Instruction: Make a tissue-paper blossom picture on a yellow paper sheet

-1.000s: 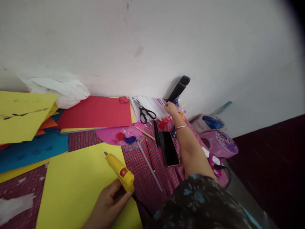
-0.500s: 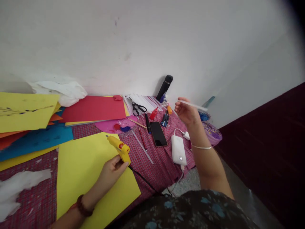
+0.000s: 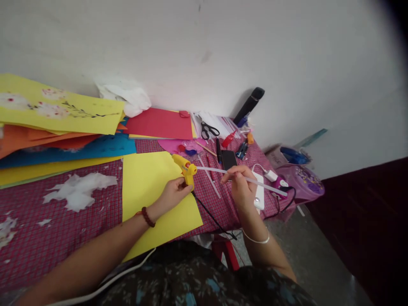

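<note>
My left hand is closed round the handle of a yellow glue gun, its nozzle pointing up and to the left. Below the gun lies a large yellow paper sheet. My right hand pinches a long translucent glue stick. The stick's left end is at the back of the glue gun; whether it has entered the opening I cannot tell. From the gun's handle a black cord runs down to the right. Partly behind my right hand are a phone and a white power bank.
Scissors, a red tube, a black marker and a black bottle stand or lie toward the wall. Coloured papers are stacked at the back left. Torn white tissue lies on the checked cloth. Purple tub at right.
My right hand has come down and left, bringing the glue stick to the back of the glue gun. The view has turned right, showing more of the tubs and the power plug.
</note>
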Motion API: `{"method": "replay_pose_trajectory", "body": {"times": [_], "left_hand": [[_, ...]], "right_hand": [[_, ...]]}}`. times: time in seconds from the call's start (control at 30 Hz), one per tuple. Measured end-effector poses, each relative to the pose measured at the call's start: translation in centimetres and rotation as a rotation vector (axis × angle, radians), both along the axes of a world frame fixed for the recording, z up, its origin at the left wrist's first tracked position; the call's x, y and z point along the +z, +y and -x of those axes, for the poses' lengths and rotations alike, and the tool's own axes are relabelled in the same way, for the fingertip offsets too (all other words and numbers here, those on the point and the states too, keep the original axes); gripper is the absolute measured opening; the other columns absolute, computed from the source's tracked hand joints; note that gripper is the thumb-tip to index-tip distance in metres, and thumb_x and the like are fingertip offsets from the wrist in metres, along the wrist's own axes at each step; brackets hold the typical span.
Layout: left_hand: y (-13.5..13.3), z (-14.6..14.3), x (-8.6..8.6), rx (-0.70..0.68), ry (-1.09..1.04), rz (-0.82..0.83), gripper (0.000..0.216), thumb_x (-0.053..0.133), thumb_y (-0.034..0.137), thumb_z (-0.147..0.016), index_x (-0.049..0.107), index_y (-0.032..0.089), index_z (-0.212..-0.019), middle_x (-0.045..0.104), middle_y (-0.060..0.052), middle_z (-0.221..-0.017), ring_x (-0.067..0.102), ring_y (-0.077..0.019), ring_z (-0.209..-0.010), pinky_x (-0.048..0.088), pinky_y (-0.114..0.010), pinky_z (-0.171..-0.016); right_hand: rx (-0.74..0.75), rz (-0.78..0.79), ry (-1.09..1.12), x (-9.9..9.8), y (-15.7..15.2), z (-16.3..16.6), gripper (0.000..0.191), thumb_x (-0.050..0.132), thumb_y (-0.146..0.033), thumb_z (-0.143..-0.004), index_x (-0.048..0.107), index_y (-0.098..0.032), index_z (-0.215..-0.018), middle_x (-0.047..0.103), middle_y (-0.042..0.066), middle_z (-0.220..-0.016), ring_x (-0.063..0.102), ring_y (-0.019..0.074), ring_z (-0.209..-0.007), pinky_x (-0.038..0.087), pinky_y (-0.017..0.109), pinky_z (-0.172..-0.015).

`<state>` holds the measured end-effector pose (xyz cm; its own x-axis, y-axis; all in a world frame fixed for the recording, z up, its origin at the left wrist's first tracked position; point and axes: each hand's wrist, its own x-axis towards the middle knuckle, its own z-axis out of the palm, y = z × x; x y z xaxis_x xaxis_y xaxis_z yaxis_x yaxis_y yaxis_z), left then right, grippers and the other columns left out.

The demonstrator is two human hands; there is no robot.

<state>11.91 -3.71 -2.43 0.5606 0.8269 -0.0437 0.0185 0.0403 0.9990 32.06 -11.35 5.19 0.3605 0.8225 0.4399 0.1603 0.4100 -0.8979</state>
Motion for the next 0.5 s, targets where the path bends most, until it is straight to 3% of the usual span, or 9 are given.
{"method": "replay_pose_trajectory", "body": {"times": [0.5], "left_hand": [[-0.1,0.1,0.5,-0.004,-0.025,-0.034,0.027,0.066,0.043,-0.079,0.062,0.016,-0.081,0.065,-0.001,-0.077,0.056,-0.0155,-0.072,0.046,-0.027,-0.067]], "right_hand": [[-0.068,-0.066,-0.311,-2.0,-1.3,1.2,0.018,0.05,-0.027,-0.098,0.068,-0.029,-0.095,0.071,0.0,-0.076,0.066,0.0189,-0.069,0.051,0.035,-0.067]]}}
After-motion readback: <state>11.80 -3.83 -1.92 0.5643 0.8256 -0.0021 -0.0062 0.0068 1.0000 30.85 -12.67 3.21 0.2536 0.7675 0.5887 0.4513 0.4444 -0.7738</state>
